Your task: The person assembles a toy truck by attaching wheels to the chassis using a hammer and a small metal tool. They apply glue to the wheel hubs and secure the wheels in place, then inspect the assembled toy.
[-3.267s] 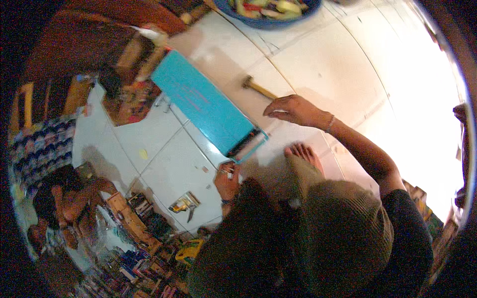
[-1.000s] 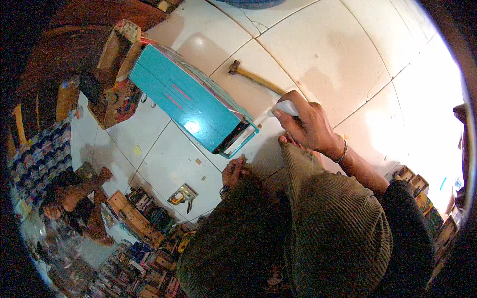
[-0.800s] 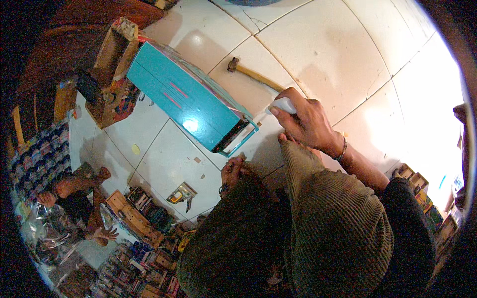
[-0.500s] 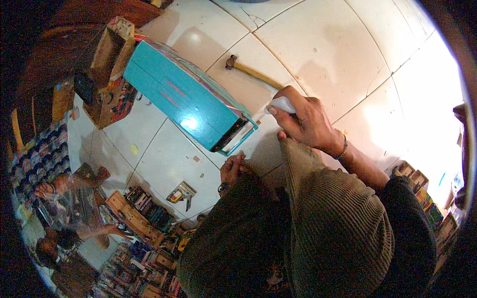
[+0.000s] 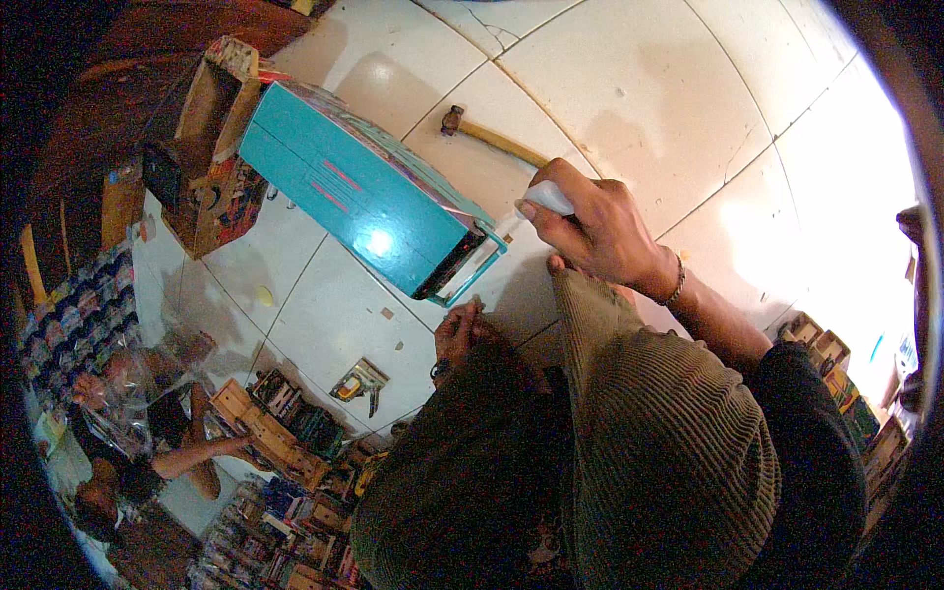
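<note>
A small white bottle (image 5: pixel 547 198) is gripped in the closed fingers of the right hand (image 5: pixel 600 231), now brought down from the hammer (image 5: pixel 492 138) at 12 o'clock to the open end of the teal box (image 5: pixel 364 192). The left hand (image 5: pixel 459 329), at 6 o'clock of that end, is curled there as before; whether anything is pinched cannot be told. Work at the box's open end appears to be underway.

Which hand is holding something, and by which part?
The right hand grips a small white bottle-like object around its body; whether the left hand holds anything cannot be told.
</note>
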`<state>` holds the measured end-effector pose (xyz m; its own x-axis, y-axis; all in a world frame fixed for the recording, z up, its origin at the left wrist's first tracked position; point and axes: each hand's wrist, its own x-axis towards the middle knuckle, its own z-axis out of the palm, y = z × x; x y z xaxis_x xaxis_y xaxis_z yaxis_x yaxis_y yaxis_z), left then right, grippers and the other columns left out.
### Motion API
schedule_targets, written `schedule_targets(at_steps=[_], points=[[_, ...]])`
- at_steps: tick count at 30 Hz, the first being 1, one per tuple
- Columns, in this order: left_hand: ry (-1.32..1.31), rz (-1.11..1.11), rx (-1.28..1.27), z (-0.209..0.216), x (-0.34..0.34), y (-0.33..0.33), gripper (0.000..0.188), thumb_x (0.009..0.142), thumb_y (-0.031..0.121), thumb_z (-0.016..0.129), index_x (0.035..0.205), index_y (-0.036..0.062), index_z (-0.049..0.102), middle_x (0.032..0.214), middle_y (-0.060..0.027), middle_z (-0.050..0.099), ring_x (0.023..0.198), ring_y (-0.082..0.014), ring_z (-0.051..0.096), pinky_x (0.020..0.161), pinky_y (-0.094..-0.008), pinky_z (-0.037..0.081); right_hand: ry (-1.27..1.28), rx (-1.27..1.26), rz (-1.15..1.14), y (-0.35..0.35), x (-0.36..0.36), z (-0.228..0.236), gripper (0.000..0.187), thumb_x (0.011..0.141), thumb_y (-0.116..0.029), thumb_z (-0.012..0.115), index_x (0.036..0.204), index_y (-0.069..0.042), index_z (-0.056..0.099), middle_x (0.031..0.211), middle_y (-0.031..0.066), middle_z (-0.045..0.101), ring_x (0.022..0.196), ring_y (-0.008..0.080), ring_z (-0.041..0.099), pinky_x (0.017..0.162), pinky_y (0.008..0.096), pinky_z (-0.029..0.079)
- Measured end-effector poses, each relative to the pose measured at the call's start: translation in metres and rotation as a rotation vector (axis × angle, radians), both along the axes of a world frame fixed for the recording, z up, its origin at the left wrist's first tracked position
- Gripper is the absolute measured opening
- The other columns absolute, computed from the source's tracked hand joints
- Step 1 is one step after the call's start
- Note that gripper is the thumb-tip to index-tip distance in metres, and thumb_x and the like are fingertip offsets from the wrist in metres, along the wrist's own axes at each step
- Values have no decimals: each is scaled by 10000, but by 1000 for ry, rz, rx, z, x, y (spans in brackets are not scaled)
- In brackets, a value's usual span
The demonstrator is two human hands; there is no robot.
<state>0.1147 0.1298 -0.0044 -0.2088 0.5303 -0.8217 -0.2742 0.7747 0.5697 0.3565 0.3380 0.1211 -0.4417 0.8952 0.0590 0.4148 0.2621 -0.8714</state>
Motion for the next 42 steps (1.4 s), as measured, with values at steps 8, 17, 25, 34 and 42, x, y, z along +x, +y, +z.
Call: schedule_targets(at_steps=[8,17,25,34,42], points=[[25,-19,76,-16,-5,-10,220,967,228,654,949,10,669,827,-20,639,614,-69,502,566,-244,434,90,-85,13,8,-7,2,246,895,-241,665,998,-72,518,656,197,564,608,413,607,551,486,478],[16,30,35,-5,1,-3,186,956,209,666,916,27,663,745,-20,613,594,-74,506,547,-237,435,94,5,13,17,-11,1,163,884,-177,673,941,-62,573,632,105,600,558,275,658,531,356,506],[10,101,-14,-5,4,0,165,944,187,680,912,27,656,765,-28,632,576,-80,511,528,-242,429,162,-258,-141,16,3,0,258,870,-243,724,989,-58,589,710,76,645,627,117,637,585,302,521],[-13,103,29,-9,2,-5,204,956,230,668,894,36,656,804,-34,646,602,-84,527,545,-242,424,408,-557,-275,18,6,-17,282,927,-282,682,1002,-29,584,793,27,638,666,75,578,600,245,486],[68,-51,90,-6,-1,-3,241,965,260,656,875,36,652,842,-32,656,651,-90,542,590,-262,436,152,-140,-253,15,-9,-9,270,923,-269,678,980,-26,573,672,73,610,570,130,595,516,298,467]])
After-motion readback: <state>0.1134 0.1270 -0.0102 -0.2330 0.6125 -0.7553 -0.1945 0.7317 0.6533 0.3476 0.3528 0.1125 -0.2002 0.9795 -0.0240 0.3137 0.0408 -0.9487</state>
